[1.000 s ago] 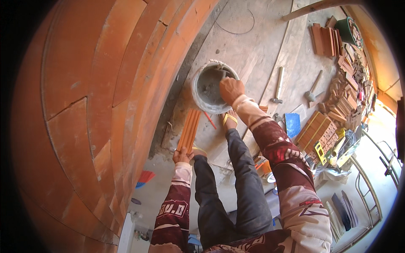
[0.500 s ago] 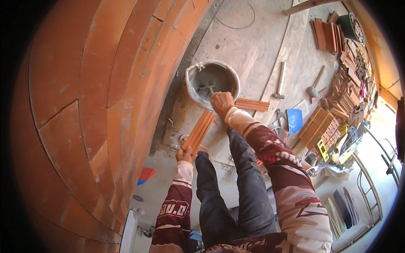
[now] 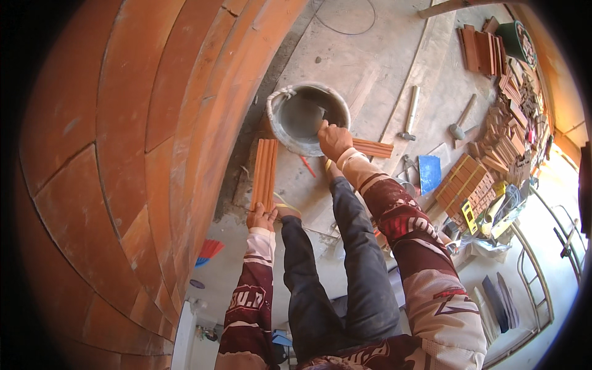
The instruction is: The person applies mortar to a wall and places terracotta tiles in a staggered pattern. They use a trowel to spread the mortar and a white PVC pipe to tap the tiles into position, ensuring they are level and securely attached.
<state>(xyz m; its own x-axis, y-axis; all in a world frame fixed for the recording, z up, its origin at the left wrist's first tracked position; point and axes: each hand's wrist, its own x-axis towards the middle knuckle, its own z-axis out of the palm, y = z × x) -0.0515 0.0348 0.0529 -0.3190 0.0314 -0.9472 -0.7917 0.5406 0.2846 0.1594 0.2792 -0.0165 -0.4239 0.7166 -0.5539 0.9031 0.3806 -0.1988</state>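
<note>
1. My left hand (image 3: 263,217) gripped the near end of a grooved orange brick (image 3: 264,176); its far end lay just beside the bucket (image 3: 296,146), contact unclear.
2. My right hand (image 3: 336,142) was closed around a mostly hidden tool (image 3: 322,114) over grey mix (image 3: 299,114) inside the bucket.
3. My judgement: steady brick, short wrist-led strokes kept inside the rim suited this best.
4. Edges: orange wall (image 3: 142,135) near the brick's left; second brick (image 3: 375,148) right of the bucket; right foot (image 3: 333,168) just below it.
5. Elbow room looked better rightward, toward the hammer (image 3: 411,114).
</note>
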